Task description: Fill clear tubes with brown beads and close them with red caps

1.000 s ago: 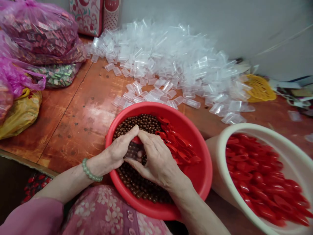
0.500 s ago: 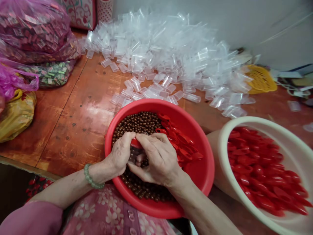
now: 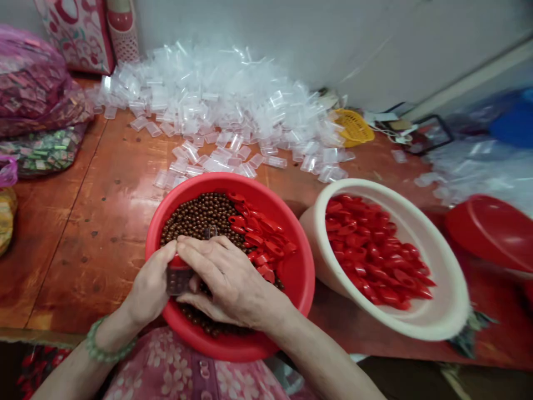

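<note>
Red-capped container (image 3: 179, 279), clear-walled with dark beads showing inside, sits between the two hands, over the near left part of the red basin (image 3: 295, 275). The left hand (image 3: 149, 284) is closed round its left side, thumb up by the red cap (image 3: 178, 260). The right hand (image 3: 233, 278) grips it from the other side, narrow, with fingers on top by the cap and the thumb lower down. How far its hidden fingers curl, I cannot tell.

Under and beyond the hands, brown beads (image 3: 200, 211) fill the left of the basin. Just beyond the right hand's fingers, a small clear piece (image 3: 211, 231) lies on the beads. Loose red parts (image 3: 266, 239) lie farther right of it, partly over the beads.

To the right of the right hand stands a white tub (image 3: 447, 278), tilted, holding more red pieces (image 3: 375, 255). Well beyond both hands, a heap of clear plastic sleeves (image 3: 216, 105) spreads over the wooden surface (image 3: 104, 222), a yellow basket (image 3: 353, 129) at its right end. Purple bags (image 3: 35, 89) stand far beyond and left of the left hand.
</note>
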Tool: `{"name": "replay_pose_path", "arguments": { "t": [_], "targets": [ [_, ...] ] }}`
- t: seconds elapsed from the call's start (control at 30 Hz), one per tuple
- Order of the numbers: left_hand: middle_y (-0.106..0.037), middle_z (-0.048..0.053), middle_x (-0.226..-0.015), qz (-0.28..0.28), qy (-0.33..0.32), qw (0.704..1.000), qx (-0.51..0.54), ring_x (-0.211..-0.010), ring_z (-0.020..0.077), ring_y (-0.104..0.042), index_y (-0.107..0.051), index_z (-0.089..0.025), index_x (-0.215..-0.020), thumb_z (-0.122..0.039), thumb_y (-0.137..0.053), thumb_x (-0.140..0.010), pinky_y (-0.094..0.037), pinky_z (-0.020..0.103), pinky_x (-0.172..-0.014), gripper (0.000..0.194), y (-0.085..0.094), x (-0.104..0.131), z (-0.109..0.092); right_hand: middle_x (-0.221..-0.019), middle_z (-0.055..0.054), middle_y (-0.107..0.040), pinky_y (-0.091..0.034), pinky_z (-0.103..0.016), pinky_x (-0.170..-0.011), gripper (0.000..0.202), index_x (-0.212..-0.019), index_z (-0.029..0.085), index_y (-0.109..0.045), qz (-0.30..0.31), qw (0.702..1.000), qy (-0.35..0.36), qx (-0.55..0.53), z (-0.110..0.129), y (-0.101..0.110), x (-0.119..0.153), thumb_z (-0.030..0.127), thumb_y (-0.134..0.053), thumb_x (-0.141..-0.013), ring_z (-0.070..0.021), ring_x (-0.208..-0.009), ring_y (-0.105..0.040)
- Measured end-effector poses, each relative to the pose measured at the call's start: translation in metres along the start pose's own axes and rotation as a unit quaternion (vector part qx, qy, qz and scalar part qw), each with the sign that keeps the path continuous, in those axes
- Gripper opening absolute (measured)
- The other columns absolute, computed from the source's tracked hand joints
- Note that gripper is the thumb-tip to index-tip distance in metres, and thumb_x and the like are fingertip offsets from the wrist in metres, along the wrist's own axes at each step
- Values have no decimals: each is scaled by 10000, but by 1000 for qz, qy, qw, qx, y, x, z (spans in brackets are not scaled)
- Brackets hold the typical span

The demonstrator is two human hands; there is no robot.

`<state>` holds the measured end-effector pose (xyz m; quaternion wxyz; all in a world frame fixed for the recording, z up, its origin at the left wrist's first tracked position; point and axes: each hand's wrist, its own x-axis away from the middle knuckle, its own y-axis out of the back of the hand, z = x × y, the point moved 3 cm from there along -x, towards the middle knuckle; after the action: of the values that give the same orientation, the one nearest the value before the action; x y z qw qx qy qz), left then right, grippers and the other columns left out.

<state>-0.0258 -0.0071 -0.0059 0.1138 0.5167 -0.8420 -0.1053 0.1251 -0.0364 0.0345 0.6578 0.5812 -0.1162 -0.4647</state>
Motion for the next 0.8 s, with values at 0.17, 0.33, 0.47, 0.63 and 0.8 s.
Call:
{"name": "replay_pose_path", "arguments": {
  "t": [0.17,0.33,0.47,0.63,0.8],
  "targets": [
    [-634,29,-757,-58,63,994,69,-727,175,-588,-629,-174,-880,-441,-351,-954,-489,272,-706,392,68,20,8,-1181,-156,-670,-509,-369,-979,373,-1259,111,-532,-21,986,-167,-13,-46,28,34,262,-565,-920,-221,-1117,-627],
    [-651,37,-809,-142,137,923,-330,-784,217,-600,-605,-198,-874,-422,-357,-934,-469,327,-746,339,120,36,68,-1065,-117,-692,-537,-409,-920,203,-1097,168,-627,43,965,-259,2,-88,27,55,232,-533,-928,-241,-1007,-660],
    [-681,152,-936,-141,92,842,-512,-899,301,-616,-616,-143,-976,-486,-311,-926,-478,425,-829,462,130,36,105,-1087,-141,-665,-529,-425,-910,295,-1145,135,-605,138,966,-220,-14,-86,5,37,293,-593,-896,-271,-1013,-637],
    [-638,195,-1152,-176,22,852,-493,-1090,330,-583,-571,-103,-1156,-542,-377,-912,-461,477,-962,538,120,27,82,-1118,-155,-656,-508,-428,-936,394,-1195,96,-570,186,962,-197,-44,-90,-25,20,212,-666,-831,-282,-1051,-626],
    [-634,92,-1207,-193,-56,920,-336,-1119,232,-604,-571,-198,-1191,-313,-532,-899,-469,383,-999,316,72,16,8,-1092,-138,-674,-535,-402,-878,344,-1167,112,-569,110,974,-172,-96,-100,-21,14,214,-636,-846,-241,-1006,-652]
  ]
}}
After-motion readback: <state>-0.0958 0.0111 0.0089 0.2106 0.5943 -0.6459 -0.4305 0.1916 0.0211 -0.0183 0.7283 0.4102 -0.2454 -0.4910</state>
